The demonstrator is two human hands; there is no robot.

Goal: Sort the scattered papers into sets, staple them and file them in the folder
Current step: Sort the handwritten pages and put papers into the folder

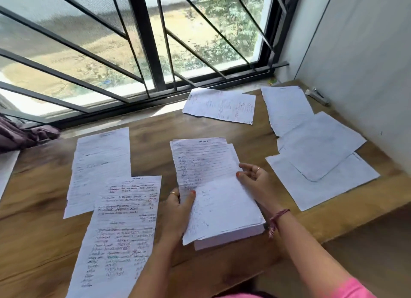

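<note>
At the middle of the tabletop I see a stack of papers held on both sides: my left hand pinches its left edge with thumb on top, the other fingers hidden beneath; my right hand grasps the right edge, fingers curled. Handwriting on the top sheet is too blurred to read. Two overlapping sheets lie to the left, the nearer cut off by the frame. One sheet rests near the window, three overlapping sheets lie right. A small metallic object by the wall could be a stapler; I cannot tell.
</note>
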